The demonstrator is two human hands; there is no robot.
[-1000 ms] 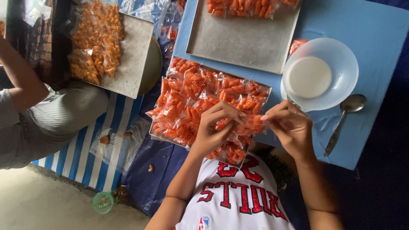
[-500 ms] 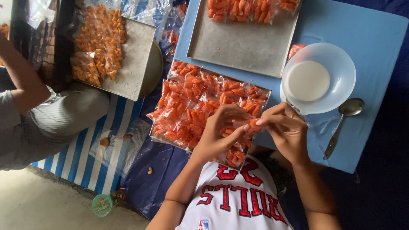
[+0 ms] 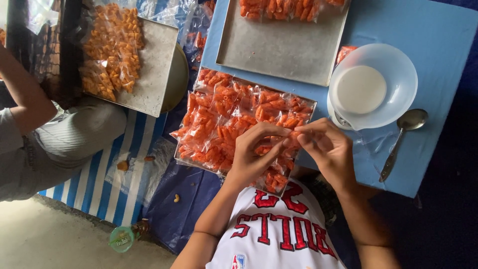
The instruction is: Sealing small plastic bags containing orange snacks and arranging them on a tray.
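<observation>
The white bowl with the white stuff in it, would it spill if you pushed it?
Probably it would slide, not tip: the bowl looks wide and low on the blue table. It seems thin plastic, so likely light. The liquid looks shallow, so a gentle push may only slosh it.

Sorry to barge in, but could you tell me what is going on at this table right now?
A person in a white jersey pinches a small clear packet of orange snack pieces between the left hand and the right hand, over a metal tray filled with similar packets. A white bowl holding white liquid and a spoon sit on the blue table beside the right hand. A second, mostly bare tray lies farther back. Another person sits at the left by a third tray.
</observation>
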